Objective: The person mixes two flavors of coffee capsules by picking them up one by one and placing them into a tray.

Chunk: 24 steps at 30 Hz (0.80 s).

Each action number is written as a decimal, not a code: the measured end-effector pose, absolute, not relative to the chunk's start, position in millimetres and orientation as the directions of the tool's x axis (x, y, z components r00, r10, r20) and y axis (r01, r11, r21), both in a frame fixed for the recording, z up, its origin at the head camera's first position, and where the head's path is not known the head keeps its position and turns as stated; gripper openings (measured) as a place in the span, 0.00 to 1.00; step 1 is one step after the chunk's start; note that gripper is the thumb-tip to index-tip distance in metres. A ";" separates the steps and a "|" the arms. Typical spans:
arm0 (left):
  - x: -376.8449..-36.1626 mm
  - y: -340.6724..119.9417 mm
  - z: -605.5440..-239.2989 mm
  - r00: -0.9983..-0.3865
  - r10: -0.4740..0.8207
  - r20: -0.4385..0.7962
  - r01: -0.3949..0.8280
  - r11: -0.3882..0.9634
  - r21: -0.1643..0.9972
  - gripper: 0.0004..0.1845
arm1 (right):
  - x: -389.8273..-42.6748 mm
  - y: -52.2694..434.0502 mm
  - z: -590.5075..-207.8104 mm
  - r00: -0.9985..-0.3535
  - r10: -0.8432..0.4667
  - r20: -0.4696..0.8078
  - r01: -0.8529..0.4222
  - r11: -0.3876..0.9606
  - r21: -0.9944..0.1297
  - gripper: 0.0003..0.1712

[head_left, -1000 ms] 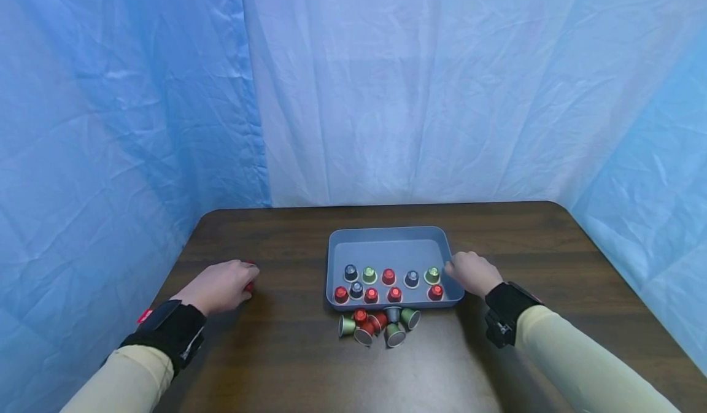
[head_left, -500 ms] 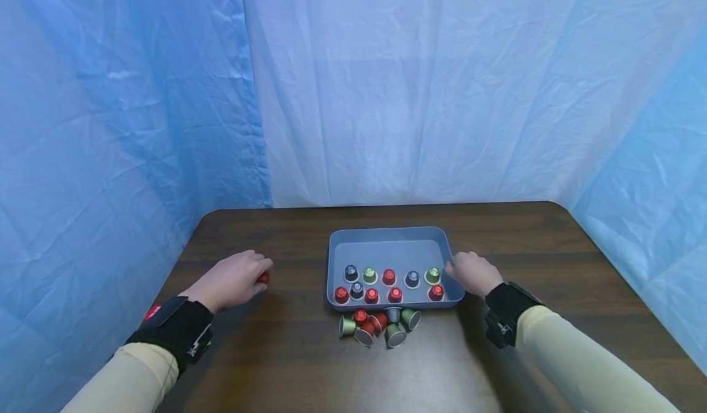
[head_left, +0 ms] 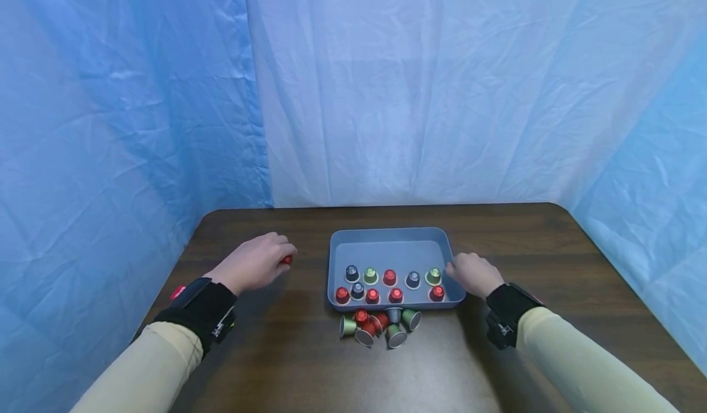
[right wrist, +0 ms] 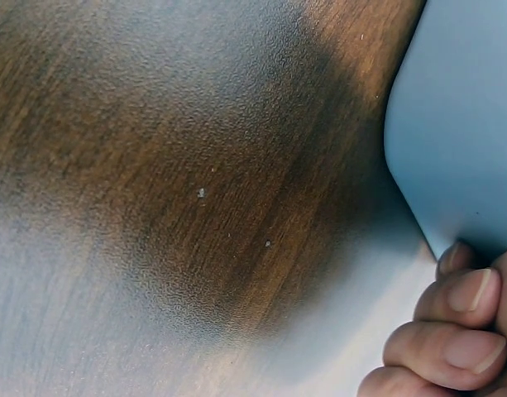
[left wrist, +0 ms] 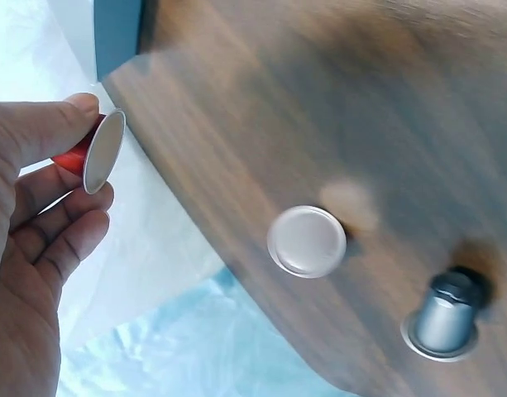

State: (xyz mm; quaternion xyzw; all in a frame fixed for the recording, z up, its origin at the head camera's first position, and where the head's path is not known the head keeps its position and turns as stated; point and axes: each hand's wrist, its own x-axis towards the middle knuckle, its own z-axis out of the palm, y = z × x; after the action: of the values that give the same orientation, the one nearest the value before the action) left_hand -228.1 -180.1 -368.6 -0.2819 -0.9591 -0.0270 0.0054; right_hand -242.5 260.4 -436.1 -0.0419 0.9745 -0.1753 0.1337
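Red capsule (left wrist: 86, 150): small, silver foil lid, pinched by left hand (head_left: 255, 264) fingers, left of the tray (head_left: 386, 239).
Right hand (head_left: 473, 273): fingers curled on the tray's rim.
Counter (head_left: 287, 339): dark wood, blue sheeting behind.

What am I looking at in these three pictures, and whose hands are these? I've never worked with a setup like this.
These are a person's two bare hands, with a camera on the head and one strapped to each wrist. The wide head view looks down on a dark wooden table. On it stands a grey tray with small coffee capsules inside, and a loose heap of capsules lies just in front of it. The left hand pinches a red capsule; the left wrist view shows that capsule close up, foil lid facing the camera. The right hand rests against the tray's right edge; the right wrist view shows its fingertips at the tray's corner.
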 end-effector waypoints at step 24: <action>-249.3 -98.5 -363.6 -0.814 0.581 0.002 0.578 0.809 0.107 0.12 | -241.9 260.9 -437.0 -0.961 -0.137 -0.240 -0.040 0.928 -0.371 0.16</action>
State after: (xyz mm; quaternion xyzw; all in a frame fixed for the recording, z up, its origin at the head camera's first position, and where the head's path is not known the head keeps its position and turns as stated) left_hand -249.3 -98.5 -363.6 -0.3045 -0.9510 -0.0514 -0.0152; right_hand -241.9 260.9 -437.0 -0.0453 0.9729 -0.1844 0.1317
